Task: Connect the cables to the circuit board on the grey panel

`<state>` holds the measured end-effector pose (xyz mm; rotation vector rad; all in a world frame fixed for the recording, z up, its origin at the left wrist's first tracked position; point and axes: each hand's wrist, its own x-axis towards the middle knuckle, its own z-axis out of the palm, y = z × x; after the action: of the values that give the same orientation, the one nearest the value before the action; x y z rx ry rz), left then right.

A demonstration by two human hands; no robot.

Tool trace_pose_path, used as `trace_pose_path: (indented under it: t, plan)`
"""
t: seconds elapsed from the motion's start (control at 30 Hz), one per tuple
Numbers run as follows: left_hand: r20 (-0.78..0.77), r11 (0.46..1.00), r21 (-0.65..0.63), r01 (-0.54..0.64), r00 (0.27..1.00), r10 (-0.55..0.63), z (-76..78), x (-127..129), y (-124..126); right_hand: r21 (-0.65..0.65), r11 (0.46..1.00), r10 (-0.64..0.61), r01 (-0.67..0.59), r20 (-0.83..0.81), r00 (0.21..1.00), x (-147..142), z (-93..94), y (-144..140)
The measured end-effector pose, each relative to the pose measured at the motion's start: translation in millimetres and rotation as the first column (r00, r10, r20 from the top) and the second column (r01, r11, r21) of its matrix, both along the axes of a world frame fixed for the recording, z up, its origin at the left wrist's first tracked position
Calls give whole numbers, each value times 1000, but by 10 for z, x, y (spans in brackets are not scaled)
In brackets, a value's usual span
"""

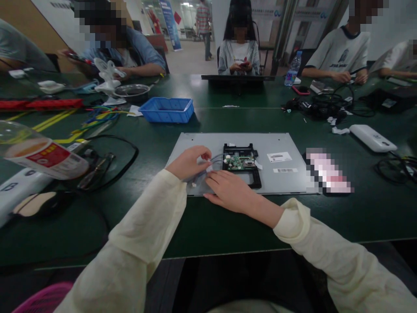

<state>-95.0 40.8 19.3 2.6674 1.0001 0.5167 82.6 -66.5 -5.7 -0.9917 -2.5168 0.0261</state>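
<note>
A flat grey metal panel (280, 180) lies in front of me, with a black bracket (256, 178) and a green circuit board (239, 161) mounted at its middle. Thin grey cables (217, 157) run from the board's left side to my fingers. My left hand (190, 161) is closed, its thumb and fingertips pinching the cable beside a small whitish piece (209, 166). My right hand (233, 190) rests low over the panel, its fingers bent together at the same spot on the cable. The fingertips partly hide the held part. White labels (279, 157) are stuck on the panel's right side.
A phone (329, 171) lies against the panel's right edge. Beyond the panel stands a blue bin (167, 110). At left are a drink cup (45, 156), a mouse (35, 203) and loose cables. A white power bank (373, 138) is at right. People sit across the table.
</note>
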Motion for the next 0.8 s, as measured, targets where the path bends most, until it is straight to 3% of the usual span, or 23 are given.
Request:
trace_pose_path:
  t: [0.17, 0.8]
  plan:
    - [-80, 1000, 2, 15, 997, -15, -85, -29, 47, -13, 1000, -5, 5, 10, 1000, -8, -11, -4]
    - [1, 991, -134, -26, 1000, 27, -136, -64, 88, -49, 999, 15, -18, -52, 999, 7, -27, -28]
